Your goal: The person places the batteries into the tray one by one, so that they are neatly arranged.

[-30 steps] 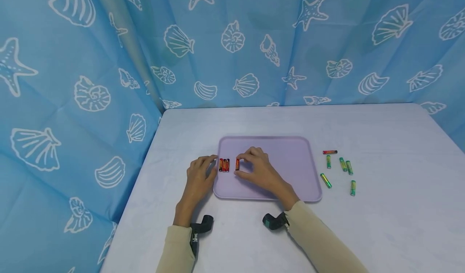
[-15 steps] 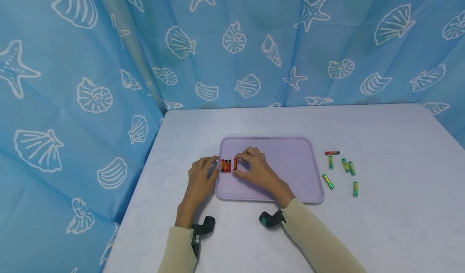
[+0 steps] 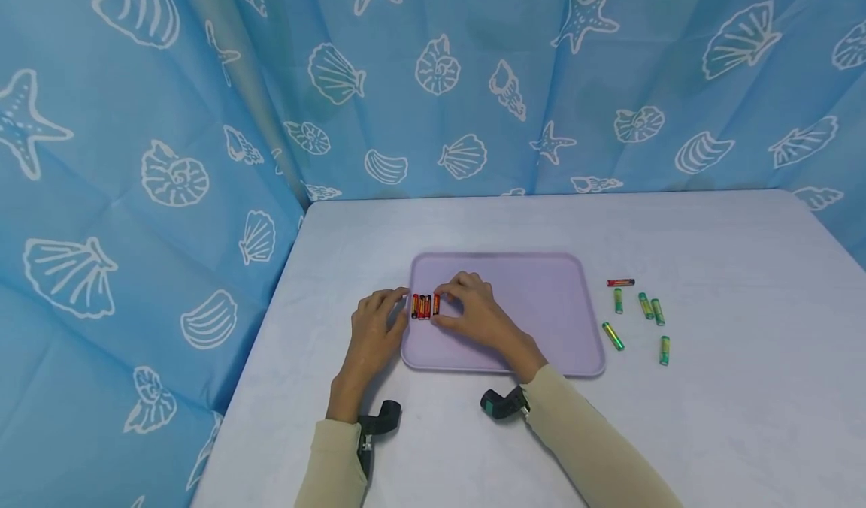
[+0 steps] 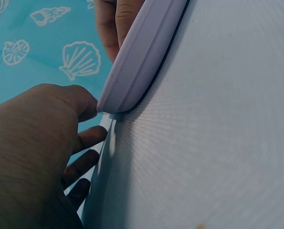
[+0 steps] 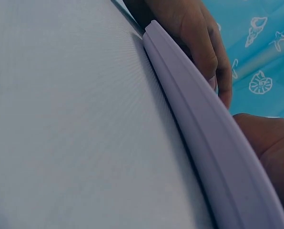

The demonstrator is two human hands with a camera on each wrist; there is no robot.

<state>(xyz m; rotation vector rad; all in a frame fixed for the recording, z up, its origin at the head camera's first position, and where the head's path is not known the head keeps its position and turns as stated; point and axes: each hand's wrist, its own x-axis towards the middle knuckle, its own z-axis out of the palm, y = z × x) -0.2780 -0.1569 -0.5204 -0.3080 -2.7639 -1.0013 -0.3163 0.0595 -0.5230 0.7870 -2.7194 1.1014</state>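
Note:
My right hand [image 3: 482, 311] pinches a small red-and-black battery [image 3: 436, 304] by its two ends, finger above and thumb below, over the left part of the lilac tray [image 3: 521, 312]. Just left of it, a row of 3 similar red-and-black batteries [image 3: 422, 306] lies side by side inside the tray's left rim. Beyond that rim is my left hand [image 3: 368, 326], fingers loosely bent and holding no battery. In the left wrist view its thumb [image 4: 87, 102] meets the tray's rim [image 4: 137, 52], with the other fingers spread below. The right wrist view hides the held battery behind the rim [image 5: 199, 105].
Right of the tray, several green batteries [image 3: 612, 336] lie scattered on the white-covered table [image 3: 737, 388], with one red-and-black battery [image 3: 620, 282] behind them. A blue shell-print curtain [image 3: 507, 117] hangs at the back and left.
My right hand has moved a little left with its battery, narrowing the gap to the row. The left hand stays by the rim. The head view has shifted slightly.

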